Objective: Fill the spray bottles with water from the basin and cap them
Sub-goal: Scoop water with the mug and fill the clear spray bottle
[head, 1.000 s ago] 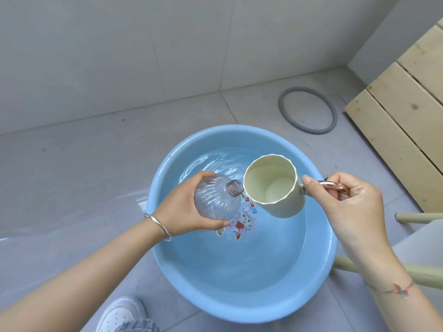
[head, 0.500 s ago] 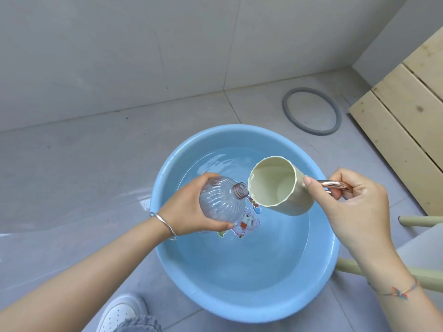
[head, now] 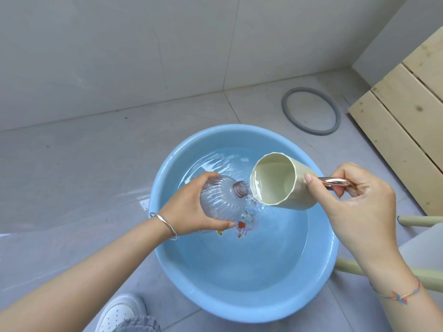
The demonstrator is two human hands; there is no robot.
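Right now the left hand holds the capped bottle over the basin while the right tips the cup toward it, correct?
No: the bottle in the left hand is uncapped, its threaded neck bare, as the head view shows. The rest stands.

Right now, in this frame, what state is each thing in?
basin: partly filled with water.
left hand: grips the bottle over the basin.
bottle: uncapped, tilted toward the cup.
cup: tipped, water running off its lip beside the bottle's mouth.
right hand: grips the cup's handle.
grey ring: lies flat, apart from the basin.
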